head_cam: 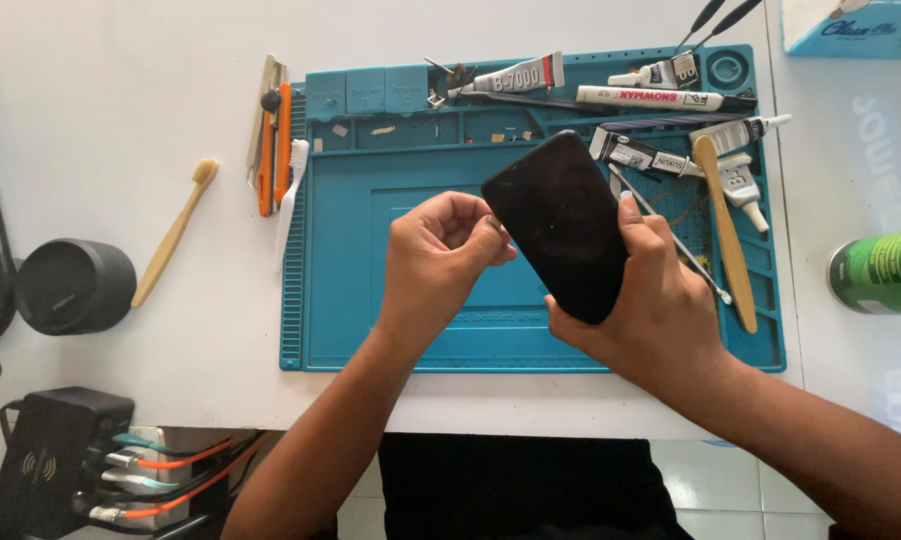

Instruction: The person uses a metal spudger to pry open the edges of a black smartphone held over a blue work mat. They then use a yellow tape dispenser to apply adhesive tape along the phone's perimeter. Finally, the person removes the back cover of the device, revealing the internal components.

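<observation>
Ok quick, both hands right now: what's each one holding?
Left hand: closed grip, pinching the upper left edge of the black phone; any tool in it cannot be told.
Right hand: cradling the phone from beneath.

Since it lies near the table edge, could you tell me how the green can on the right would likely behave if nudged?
The green can lies on its side, so it would probably roll. The white table looks smooth, offering little to stop it.

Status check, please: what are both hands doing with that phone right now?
Right hand grips black slab phone, tilted over blue silicone work mat. Left hand pinched at phone's left edge. Glue tubes and wooden stick beside right hand.
</observation>
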